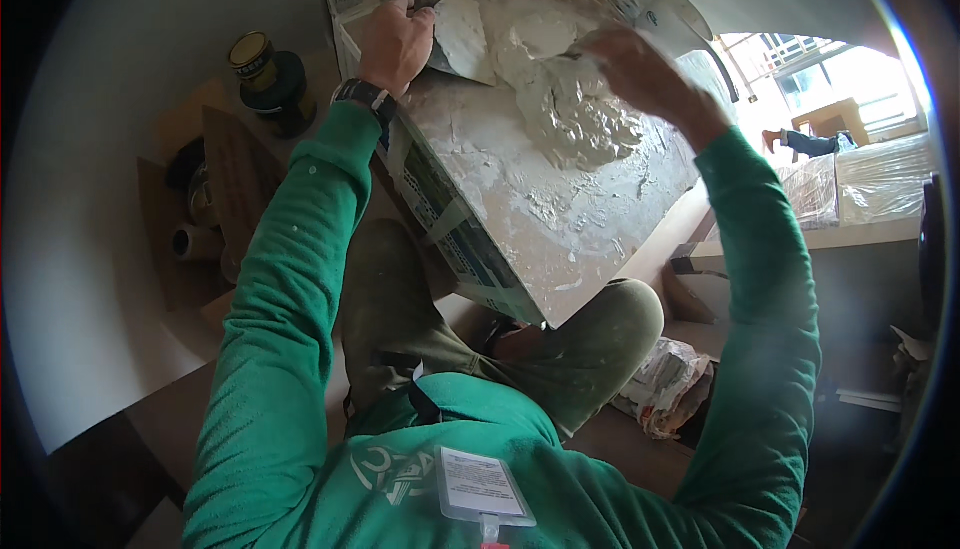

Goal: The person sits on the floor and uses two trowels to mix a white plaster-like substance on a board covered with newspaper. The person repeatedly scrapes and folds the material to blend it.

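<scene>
My left hand grips the dark handle of a broad putty knife, whose blade carries a thick layer of off-white filler. Near it, a wet, lumpy heap of white filler spreads over a smeared work board. My right hand is motion-blurred above the heap's right side. Its fingers are closed around a small tool that reaches into the filler; the hand hides most of it, so its kind is unclear. Thin scrapings and dried patches cover the board's nearer part.
Taped printed paper wraps the board's side, close to my knees. A white bucket stands beyond my right hand. Stacked paint cans and an open cardboard box are at left. A crumpled bag lies at right.
</scene>
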A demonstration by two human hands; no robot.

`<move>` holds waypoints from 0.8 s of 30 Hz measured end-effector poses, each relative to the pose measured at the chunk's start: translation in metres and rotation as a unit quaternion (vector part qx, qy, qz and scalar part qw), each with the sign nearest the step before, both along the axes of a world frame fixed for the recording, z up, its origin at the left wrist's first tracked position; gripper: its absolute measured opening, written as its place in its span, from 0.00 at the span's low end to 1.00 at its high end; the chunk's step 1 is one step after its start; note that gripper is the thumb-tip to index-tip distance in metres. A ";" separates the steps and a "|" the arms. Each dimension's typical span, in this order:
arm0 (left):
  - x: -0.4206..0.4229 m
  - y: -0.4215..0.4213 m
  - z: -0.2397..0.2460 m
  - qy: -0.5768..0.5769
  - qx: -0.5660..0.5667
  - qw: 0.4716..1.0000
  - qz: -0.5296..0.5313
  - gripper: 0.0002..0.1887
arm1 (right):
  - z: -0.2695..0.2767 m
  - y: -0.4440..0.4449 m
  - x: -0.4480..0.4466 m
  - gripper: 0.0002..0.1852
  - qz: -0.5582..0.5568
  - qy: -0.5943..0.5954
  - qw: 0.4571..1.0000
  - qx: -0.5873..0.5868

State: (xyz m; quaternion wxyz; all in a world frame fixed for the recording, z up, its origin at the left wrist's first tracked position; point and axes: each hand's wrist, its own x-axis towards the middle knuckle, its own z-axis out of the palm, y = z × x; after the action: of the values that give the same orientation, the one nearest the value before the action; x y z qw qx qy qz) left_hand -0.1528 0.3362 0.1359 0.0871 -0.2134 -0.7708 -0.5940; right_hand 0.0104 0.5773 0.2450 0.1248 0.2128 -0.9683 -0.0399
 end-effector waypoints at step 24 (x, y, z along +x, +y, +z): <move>0.000 -0.005 -0.001 0.042 -0.067 0.997 0.025 0.17 | 0.030 -0.033 0.119 0.17 -0.107 -0.030 0.991 -0.073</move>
State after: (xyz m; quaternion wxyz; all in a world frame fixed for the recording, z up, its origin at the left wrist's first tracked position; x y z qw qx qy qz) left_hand -0.1526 0.3313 0.1350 0.1194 -0.2241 -0.8094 -0.5295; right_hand 0.1291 0.5439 0.2749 0.1056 0.0997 -0.9891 0.0243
